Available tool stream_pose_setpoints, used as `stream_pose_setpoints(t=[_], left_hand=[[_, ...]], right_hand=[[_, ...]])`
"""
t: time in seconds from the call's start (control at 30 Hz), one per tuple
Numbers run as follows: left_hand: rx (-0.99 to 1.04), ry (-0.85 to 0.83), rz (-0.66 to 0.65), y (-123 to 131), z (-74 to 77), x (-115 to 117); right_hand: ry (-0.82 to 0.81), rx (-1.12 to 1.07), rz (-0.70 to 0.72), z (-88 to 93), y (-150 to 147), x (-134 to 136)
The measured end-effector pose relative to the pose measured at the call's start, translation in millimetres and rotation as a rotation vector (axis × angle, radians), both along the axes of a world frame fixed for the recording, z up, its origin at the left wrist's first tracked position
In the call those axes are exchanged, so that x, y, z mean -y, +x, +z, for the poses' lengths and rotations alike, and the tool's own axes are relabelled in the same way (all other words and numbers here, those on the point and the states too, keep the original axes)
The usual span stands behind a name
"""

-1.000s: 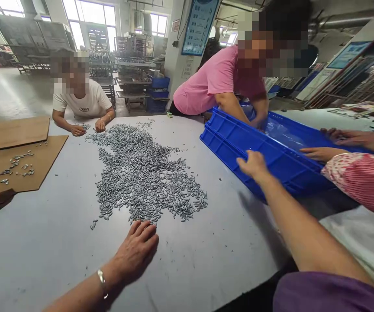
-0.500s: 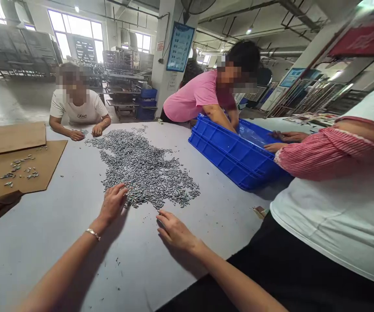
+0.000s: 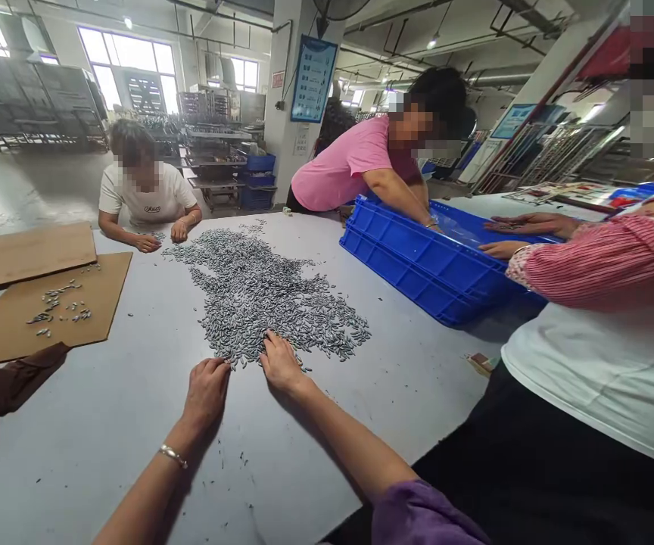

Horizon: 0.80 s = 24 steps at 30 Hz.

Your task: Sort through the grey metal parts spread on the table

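A broad pile of small grey, elongated pieces with pointed ends (image 3: 259, 288) is spread over the white tabletop (image 3: 151, 424). My left hand (image 3: 207, 392), with a silver bangle at its wrist, rests at the pile's near left edge. Its fingers are bent and pressed together, their tips by a few pieces; whether anything is pinched there is hidden. To its right, my right hand (image 3: 283, 365) reaches onto the near part of the pile. The fingers of that hand are stretched out, touching loose pieces, and hold nothing that I can see.
At left, flat cardboard sheets (image 3: 43, 261) bear some scattered pieces. A dark sleeve shows at the left edge. Behind the pile sits a person in white (image 3: 148, 193). Two people work at a blue crate (image 3: 418, 269) on the right, one in pink, one with striped sleeves.
My right hand has moved forward onto the pile. My left hand has drawn back to the near edge, its fingers closing together. The view has shifted slightly, and the striped-sleeved person's hand now shows pieces.
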<state>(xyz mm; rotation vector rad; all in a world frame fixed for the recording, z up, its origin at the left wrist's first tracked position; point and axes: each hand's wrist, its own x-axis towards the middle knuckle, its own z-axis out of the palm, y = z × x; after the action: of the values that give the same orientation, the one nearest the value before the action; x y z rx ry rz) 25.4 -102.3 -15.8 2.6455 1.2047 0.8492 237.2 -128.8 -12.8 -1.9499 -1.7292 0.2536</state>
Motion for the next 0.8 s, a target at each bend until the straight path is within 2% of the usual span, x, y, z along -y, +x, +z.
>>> stream_pose_setpoints(t=[0.07, 0.17, 0.3, 0.43, 0.6, 0.7, 0.8], left_hand=[[0.026, -0.019, 0.002, 9.2, 2.8, -13.6], [0.115, -0.049, 0.021, 22.7, 4.4, -34.3], [0.371, -0.081, 0.088, 31.8, 3.5, -53.2], [0.590, -0.107, 0.223, 19.8, 2.1, -67.6], [0.777, -0.320, 0.491, -1.5, 0.2, -84.9], [0.831, -0.391, 0.543, -5.0, 0.3, -89.6], [0.855, -0.422, 0.568, -4.8, 0.2, -90.9]], right_hand=[[0.051, -0.046, -0.024, 0.3, 6.6, -10.5], [0.143, -0.108, -0.158, -1.9, 21.7, -16.4], [0.189, -0.145, -0.286, -10.9, 36.5, -10.9], [0.109, -0.063, -0.238, -15.3, 34.8, -13.4], [-0.019, 0.016, -0.167, -10.5, 7.4, -35.4], [-0.066, 0.063, -0.100, -6.2, -13.8, -41.9], [-0.101, 0.083, 0.001, -0.4, -32.4, -35.7]])
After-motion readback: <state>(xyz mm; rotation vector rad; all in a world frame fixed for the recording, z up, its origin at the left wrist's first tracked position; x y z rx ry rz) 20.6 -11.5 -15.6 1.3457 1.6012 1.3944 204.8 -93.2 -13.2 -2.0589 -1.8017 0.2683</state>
